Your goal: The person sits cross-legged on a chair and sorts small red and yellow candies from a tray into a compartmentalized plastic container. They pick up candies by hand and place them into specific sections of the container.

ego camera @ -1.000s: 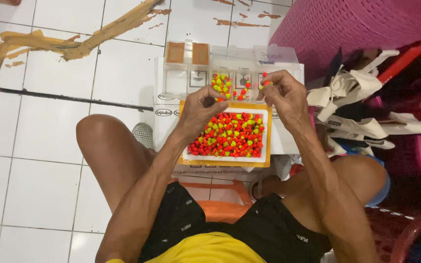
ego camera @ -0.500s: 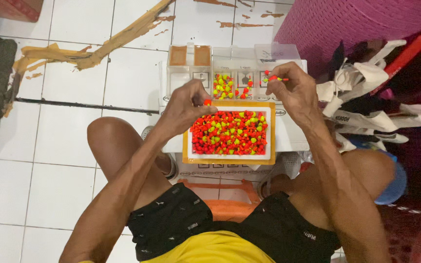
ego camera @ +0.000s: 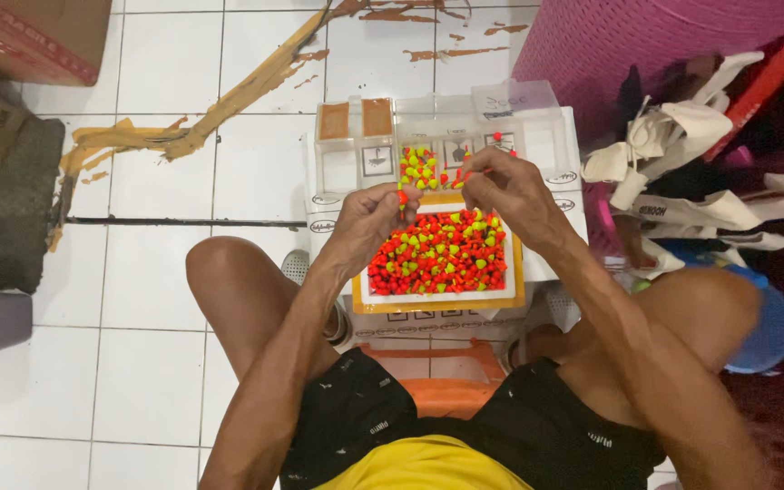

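On the left, a cardboard box (ego camera: 34,36) sits at the top corner of the white tiled floor (ego camera: 138,272), with a dark mat (ego camera: 6,200) below it and a torn strip of brown tape (ego camera: 192,127) running across the tiles.

The left hand (ego camera: 367,222) hovers over the left edge of the orange-rimmed tray (ego camera: 437,301), its fingers closed narrowly on one small red and yellow float bead (ego camera: 402,197). The tray is heaped nearly to its edges with red, orange and yellow-green beads (ego camera: 437,254), so most of the stock looks unsorted. Behind it, the clear compartment box (ego camera: 437,136) holds only a small cluster of beads (ego camera: 419,168) in a middle cell; two brown pads fill cells at its left end and the other cells look bare. Judged by that, the sorting is at an early stage.

The right hand (ego camera: 505,191) is over the far right corner of the tray, fingertips pinched together on something thin with a red tip; what it is I cannot tell. To the right lie white bags (ego camera: 682,163) by a purple basket (ego camera: 646,36).

Against half a second ago, both hands have drawn closer together above the tray's far edge, and the left hand's bead sits higher.
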